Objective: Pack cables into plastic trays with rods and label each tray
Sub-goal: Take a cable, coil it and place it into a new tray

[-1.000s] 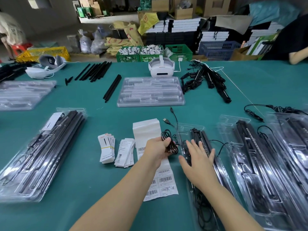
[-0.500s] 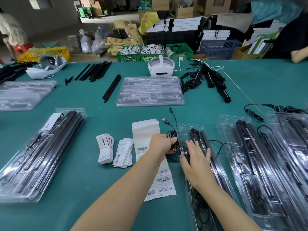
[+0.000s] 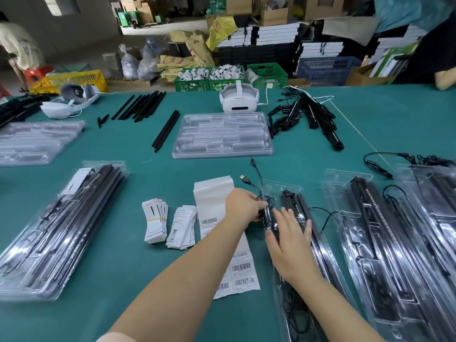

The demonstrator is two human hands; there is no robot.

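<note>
Head view shows the coiled cable [image 3: 267,206] now lying over the left rim of the nearest tray [image 3: 281,191], where a second ago it was clear of the tray, above the label sheet [image 3: 213,191]. Left hand [image 3: 243,206] grasps the coil, fingers curled round it at the tray edge; its two plug ends [image 3: 245,178] trail outward on the green table [image 3: 123,243]. Right hand [image 3: 290,240] lies flat, fingers straight, on the black rods [image 3: 299,206] inside the tray, and has crept slightly forward. Judgement: cable seating is under way, not complete; labelling of this tray is not yet done.

Clearances: label sheet touches the tray's left side; card stacks [image 3: 170,223] sit just beyond. Filled trays [image 3: 370,233] crowd the right flank, close beside. Open cloth lies ahead, before the empty tray [image 3: 222,154]. Loose plug leads could snag on the rim
</note>
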